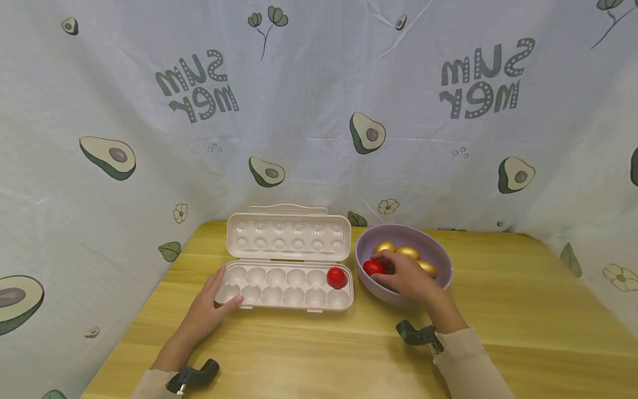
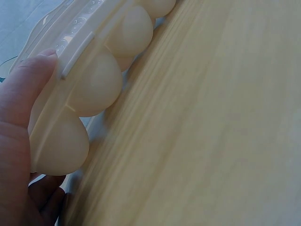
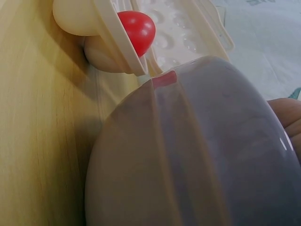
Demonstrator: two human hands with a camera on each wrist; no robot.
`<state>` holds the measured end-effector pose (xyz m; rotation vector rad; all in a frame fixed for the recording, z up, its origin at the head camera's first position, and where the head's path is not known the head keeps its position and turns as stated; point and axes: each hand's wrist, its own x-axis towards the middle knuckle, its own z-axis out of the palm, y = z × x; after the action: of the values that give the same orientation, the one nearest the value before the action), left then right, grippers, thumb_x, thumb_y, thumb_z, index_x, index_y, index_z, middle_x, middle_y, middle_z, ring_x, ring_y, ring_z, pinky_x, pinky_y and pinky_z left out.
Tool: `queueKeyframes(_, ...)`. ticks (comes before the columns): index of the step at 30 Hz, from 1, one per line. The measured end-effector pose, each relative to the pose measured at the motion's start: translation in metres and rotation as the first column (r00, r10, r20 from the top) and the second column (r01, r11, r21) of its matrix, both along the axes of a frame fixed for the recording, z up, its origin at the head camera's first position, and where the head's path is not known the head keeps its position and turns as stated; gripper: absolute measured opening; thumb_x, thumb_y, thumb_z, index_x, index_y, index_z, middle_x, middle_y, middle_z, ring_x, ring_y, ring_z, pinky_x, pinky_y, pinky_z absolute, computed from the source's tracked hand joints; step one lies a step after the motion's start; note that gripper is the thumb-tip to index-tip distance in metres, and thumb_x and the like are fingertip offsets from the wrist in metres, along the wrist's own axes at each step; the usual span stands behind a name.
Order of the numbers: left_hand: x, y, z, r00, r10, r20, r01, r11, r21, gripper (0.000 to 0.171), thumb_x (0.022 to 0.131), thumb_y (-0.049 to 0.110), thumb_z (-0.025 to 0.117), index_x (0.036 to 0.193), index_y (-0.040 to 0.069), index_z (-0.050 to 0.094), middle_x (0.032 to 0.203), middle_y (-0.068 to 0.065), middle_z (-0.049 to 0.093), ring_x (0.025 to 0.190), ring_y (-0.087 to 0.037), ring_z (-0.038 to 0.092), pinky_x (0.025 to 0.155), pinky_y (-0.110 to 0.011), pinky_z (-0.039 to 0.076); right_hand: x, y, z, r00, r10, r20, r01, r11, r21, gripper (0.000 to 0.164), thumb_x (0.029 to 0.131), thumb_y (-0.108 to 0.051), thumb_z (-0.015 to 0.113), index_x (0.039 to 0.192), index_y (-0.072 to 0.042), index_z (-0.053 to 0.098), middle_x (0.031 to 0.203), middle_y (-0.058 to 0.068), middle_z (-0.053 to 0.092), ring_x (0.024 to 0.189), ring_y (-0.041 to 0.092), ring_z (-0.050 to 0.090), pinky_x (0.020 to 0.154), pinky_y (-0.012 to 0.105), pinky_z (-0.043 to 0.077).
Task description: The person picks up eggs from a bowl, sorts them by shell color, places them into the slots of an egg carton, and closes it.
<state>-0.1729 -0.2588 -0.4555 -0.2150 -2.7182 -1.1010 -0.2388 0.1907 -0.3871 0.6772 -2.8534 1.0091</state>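
My left hand [image 1: 208, 306] holds the left end of an open cream plastic egg carton [image 1: 284, 309]. Its thumb [image 2: 29, 87] lies over the front rim, and other fingertips show below the cups. A red egg [image 1: 336, 278] sits in the carton's back right cup; the right wrist view shows this red egg [image 3: 138, 32] too. Reaching into a purple bowl [image 1: 445, 252], my right hand [image 1: 406, 274] pinches another red egg [image 1: 374, 267] between thumb and fingers. Several golden eggs [image 1: 407, 252] lie in the bowl around it. In the right wrist view the bowl [image 3: 188, 150] hides most of that hand.
The carton's lid [image 1: 289, 238] leans back, hinged open toward the curtain. Behind the wooden table [image 1: 299, 354] hangs a pale curtain [image 1: 309, 100] printed with avocados. The bowl stands just right of the carton. Dark wrist devices [image 1: 418, 334] sit at both sleeves.
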Motion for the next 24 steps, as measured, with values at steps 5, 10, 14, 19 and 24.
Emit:
queueKeyframes(5,0.0002,0.0002,0.0009,1.000,0.004,0.008,-0.004,1.000,-0.003,0.089,0.088,0.044,0.066,0.154,0.006,0.019,0.154,-0.024,0.023,0.138,-0.049,0.024,0.106,-0.069,0.022,0.0007,-0.0013,-0.0005,1.000,-0.018,-0.011,0.018,0.999,-0.039,0.043,0.084,-0.022,0.076,0.122,-0.006,0.062,0.106,0.006,0.067,0.097,0.022,0.062,0.086,0.041,0.053)
queueKeyframes(10,-0.0001,0.0001,0.0005,1.000,0.003,0.009,-0.003,1.000,-0.001,0.089,0.088,0.044,0.066,0.154,0.006,0.019,0.155,-0.024,0.023,0.138,-0.048,0.025,0.106,-0.068,0.022,0.0019,-0.0031,0.0026,1.000,-0.018,-0.014,0.017,0.993,-0.120,0.044,0.083,-0.018,0.076,0.123,-0.005,0.062,0.108,0.010,0.067,0.097,0.028,0.066,0.084,0.043,0.055)
queueKeyframes(14,-0.0003,-0.0004,-0.0005,1.000,0.001,0.007,-0.001,1.000,-0.001,0.089,0.088,0.044,0.066,0.154,0.006,0.019,0.155,-0.023,0.023,0.138,-0.048,0.025,0.106,-0.068,0.022,0.0020,-0.0046,0.0048,0.999,-0.023,-0.024,0.019,0.987,-0.159,0.041,0.082,-0.016,0.077,0.120,-0.008,0.062,0.109,0.010,0.067,0.096,0.028,0.067,0.083,0.043,0.056)
queueKeyframes(19,-0.0005,-0.0005,-0.0009,1.000,0.001,0.003,-0.001,1.000,-0.002,0.089,0.088,0.044,0.066,0.154,0.006,0.019,0.155,-0.023,0.023,0.137,-0.048,0.025,0.105,-0.069,0.023,0.0004,-0.0058,0.0057,0.997,-0.037,-0.069,0.024,0.983,-0.182,0.039,0.081,-0.015,0.079,0.117,-0.010,0.064,0.109,0.007,0.068,0.095,0.025,0.067,0.084,0.042,0.056)
queueKeyframes(24,-0.0007,0.0000,-0.0003,1.000,0.002,0.000,-0.002,1.000,0.001,0.089,0.088,0.044,0.066,0.154,0.005,0.020,0.155,-0.023,0.023,0.138,-0.048,0.025,0.105,-0.069,0.023,0.0007,-0.0059,0.0082,0.996,-0.050,-0.072,0.035,0.979,-0.200,0.042,0.081,-0.019,0.079,0.119,-0.011,0.063,0.110,0.006,0.067,0.098,0.024,0.066,0.084,0.038,0.056)
